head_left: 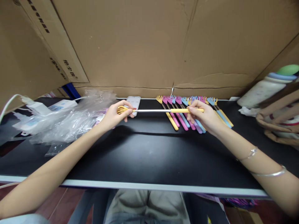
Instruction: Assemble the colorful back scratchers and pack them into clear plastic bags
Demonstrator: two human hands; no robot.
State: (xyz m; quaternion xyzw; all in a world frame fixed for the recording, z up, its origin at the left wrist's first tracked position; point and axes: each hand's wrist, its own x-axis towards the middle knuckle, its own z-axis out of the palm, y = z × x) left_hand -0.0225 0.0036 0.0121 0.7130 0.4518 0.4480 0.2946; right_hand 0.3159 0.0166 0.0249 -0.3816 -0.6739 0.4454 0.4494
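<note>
Between my two hands a yellow telescopic back scratcher (154, 110) is held level above the black table, its silver rod drawn out. My left hand (119, 113) is closed on the yellow claw end at left. The fingers of my right hand (202, 113) pinch the yellow handle. Behind and below my right hand lies a row of several back scratchers (183, 119) in yellow, pink, blue and purple, claws toward the cardboard wall. A phone (136, 102) showing digits sits behind my left hand, partly hidden by it.
Clear plastic bags (70, 121) lie at left, over and beside a white power strip (59, 105). A white bottle (261, 90) with a green top and a brown bag (277, 121) stand at right. Cardboard (144, 43) walls the back. The table's pale front edge (163, 187) runs before my lap.
</note>
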